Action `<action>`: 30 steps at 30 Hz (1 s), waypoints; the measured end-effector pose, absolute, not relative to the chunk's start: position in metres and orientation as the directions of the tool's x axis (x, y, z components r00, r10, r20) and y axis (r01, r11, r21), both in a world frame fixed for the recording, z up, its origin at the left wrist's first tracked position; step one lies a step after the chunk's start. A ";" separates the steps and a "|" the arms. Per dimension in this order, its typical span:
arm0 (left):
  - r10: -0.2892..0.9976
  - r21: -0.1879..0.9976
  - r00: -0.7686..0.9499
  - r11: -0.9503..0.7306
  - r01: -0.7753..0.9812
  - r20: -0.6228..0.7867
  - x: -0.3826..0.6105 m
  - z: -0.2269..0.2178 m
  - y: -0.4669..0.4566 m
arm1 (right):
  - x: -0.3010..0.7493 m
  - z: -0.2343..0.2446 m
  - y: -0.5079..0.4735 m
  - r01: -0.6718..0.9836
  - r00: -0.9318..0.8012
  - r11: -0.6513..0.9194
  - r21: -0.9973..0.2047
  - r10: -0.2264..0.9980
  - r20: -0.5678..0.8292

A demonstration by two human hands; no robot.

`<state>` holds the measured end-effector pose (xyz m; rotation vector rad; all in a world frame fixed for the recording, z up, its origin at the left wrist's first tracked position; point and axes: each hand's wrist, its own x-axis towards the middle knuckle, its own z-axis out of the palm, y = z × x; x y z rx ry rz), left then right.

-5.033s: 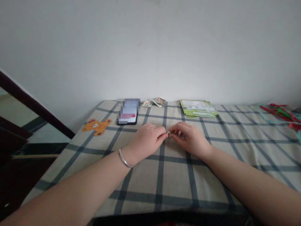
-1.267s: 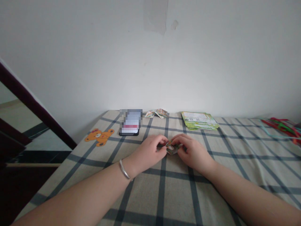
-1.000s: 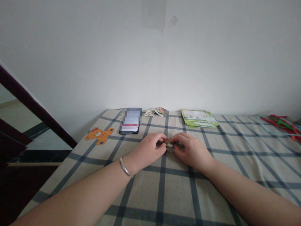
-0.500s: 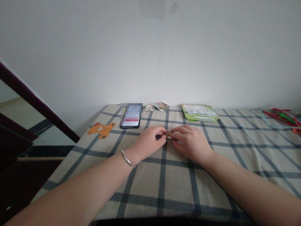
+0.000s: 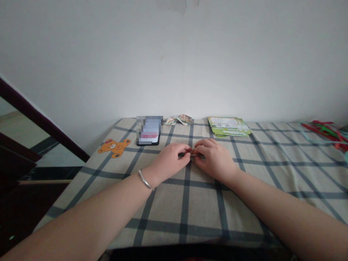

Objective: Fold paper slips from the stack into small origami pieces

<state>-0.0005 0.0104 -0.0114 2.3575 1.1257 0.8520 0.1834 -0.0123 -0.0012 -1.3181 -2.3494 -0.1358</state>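
Observation:
My left hand (image 5: 171, 161) and my right hand (image 5: 213, 157) meet at the middle of a checked tablecloth (image 5: 190, 203). Both pinch a small folded piece of printed paper (image 5: 193, 155), mostly hidden between the fingertips. The fingers of both hands are curled and pressed on it. A silver bangle (image 5: 144, 180) is on my left wrist.
A phone (image 5: 148, 131) lies at the back left, with folded paper pieces (image 5: 179, 119) beside it. A stack of green printed sheets (image 5: 228, 126) lies at the back. Red and green strips (image 5: 326, 131) lie far right. A bear print (image 5: 114, 146) marks the cloth; the table's edge drops at the left.
The hands have pressed closer together over the folded paper, which shows less than a second ago. The view has tipped slightly downward.

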 end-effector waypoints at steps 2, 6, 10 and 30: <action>0.793 0.565 0.498 -0.604 0.563 0.351 -0.001 -0.011 0.010 | 0.182 -0.004 -0.010 0.831 -0.433 0.533 -0.161 0.801 0.413; 0.788 0.539 0.499 -0.613 0.577 0.361 0.000 -0.012 0.009 | 0.182 -0.007 -0.007 0.820 -0.435 0.539 -0.191 0.805 0.403; 0.759 0.510 0.510 -0.650 0.563 0.405 0.001 -0.012 0.007 | 0.184 -0.007 -0.008 0.796 -0.448 0.561 -0.225 0.797 0.405; 0.694 0.423 0.610 -0.719 0.551 0.384 -0.001 -0.007 0.006 | 0.191 0.000 -0.015 0.851 -0.418 0.496 -0.172 0.838 0.349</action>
